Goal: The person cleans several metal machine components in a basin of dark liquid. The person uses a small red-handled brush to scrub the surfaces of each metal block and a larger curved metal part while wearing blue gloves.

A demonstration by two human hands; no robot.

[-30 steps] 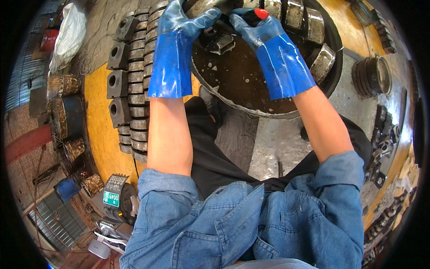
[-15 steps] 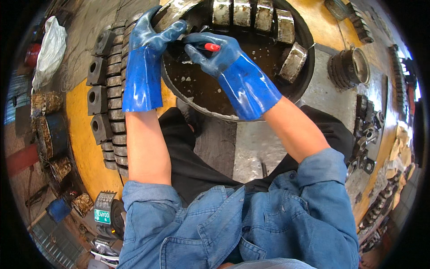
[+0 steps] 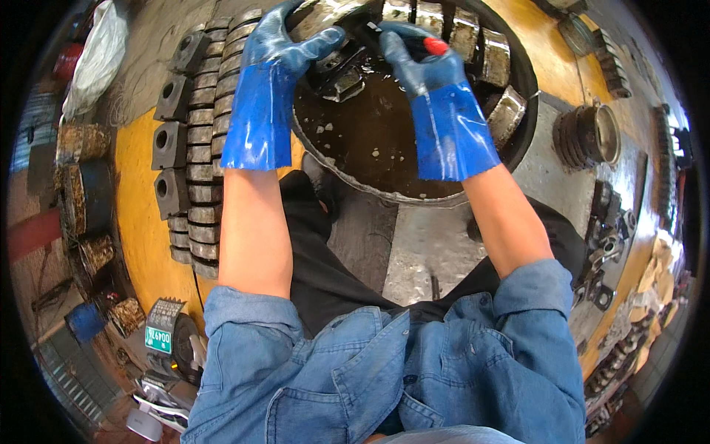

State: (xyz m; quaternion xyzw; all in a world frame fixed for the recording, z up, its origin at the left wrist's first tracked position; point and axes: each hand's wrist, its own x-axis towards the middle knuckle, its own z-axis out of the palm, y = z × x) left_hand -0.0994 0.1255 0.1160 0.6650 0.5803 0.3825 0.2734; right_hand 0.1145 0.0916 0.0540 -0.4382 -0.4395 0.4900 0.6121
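A round dark basin stands in front of me, holding murky brown liquid and several blocky metal segments along its far and right sides. My right hand, in a blue rubber glove, is closed around a black tool with a red handle end; its working end reaches left and is partly hidden. My left hand, gloved alike, grips a greyish metal part at the basin's far left, thumb spread from the fingers. The fingertips are cut off by the view's edge. Below the tool, a wet dark metal piece pokes out of the liquid.
Left of the basin lie rows of stacked metal segments and black blocks with round holes. On the right stand a ridged metal cylinder and small metal parts. A dark device with a green label sits at lower left.
My right hand has moved right and slightly up with the tool, away from my left hand. The dark wet piece now shows between them. The whole view has shifted a little.
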